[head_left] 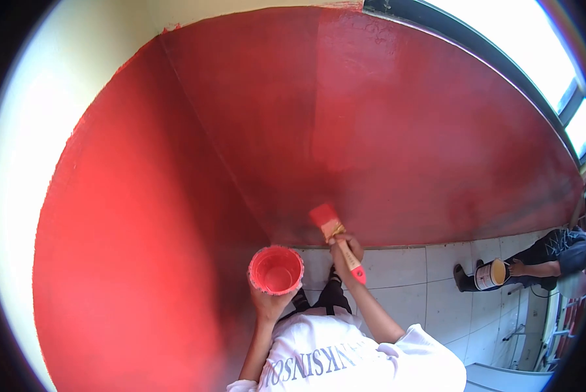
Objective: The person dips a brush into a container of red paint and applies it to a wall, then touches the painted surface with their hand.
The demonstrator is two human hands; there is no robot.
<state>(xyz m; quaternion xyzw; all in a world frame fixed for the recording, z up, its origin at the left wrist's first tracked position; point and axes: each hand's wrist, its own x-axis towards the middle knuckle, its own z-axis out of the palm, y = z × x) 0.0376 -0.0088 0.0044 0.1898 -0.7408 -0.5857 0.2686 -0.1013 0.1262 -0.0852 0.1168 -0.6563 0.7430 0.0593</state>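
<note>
My left hand [270, 303] is wrapped round a tub of red paint [277, 272], held up in front of my chest; its inside is coated red and some paint shows at the bottom. In my right hand [348, 247] is a paintbrush [332, 228] with a wooden handle and a red handle end. Its bristles are covered in red and point up toward the wall. The red wall [391, 144] curves round in front of me, with a patchy, partly glossy coat, darker to the left of a vertical line.
A cream wall [103, 72] borders the red along the top left. At the right another person [547, 264] holds a white bucket [491, 274]. Pale floor tiles [404, 297] lie below, with a metal frame [557, 326] at lower right and a bright window at upper right.
</note>
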